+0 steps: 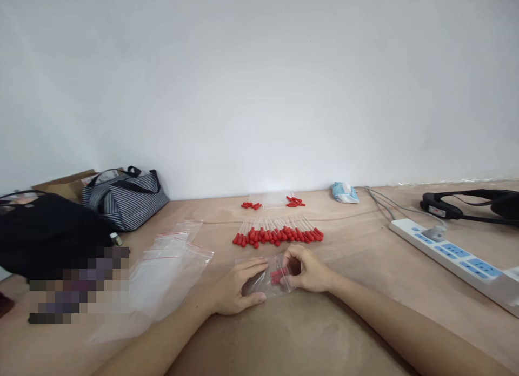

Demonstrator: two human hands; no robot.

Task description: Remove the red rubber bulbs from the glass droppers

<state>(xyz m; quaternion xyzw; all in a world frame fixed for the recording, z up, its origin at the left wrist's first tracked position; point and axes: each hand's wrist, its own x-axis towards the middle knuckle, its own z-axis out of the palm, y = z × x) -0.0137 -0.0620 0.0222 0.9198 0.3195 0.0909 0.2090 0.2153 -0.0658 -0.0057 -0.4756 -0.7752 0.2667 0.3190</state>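
A clear plastic zip bag (261,283) lies on the table in front of me with several small red pieces (278,276) showing through it at its right end. My left hand (239,285) rests on the bag's left side, fingers stretched out and thumb apart from them. At the other end, my right hand (307,269) has its thumb and fingers bent in a pinch at the bag's edge, beside the red pieces. Just beyond the bag, a row of thin pale sticks with red ends (278,234) lies with the red ends towards me.
More red-ended sticks (295,201) lie near the wall. Flat zip bags (162,273) overlap at left, near a striped bag (125,200) and a black bag (48,235). At right are a power strip (454,257), a black headset (466,203) and a blue tissue pack (344,192).
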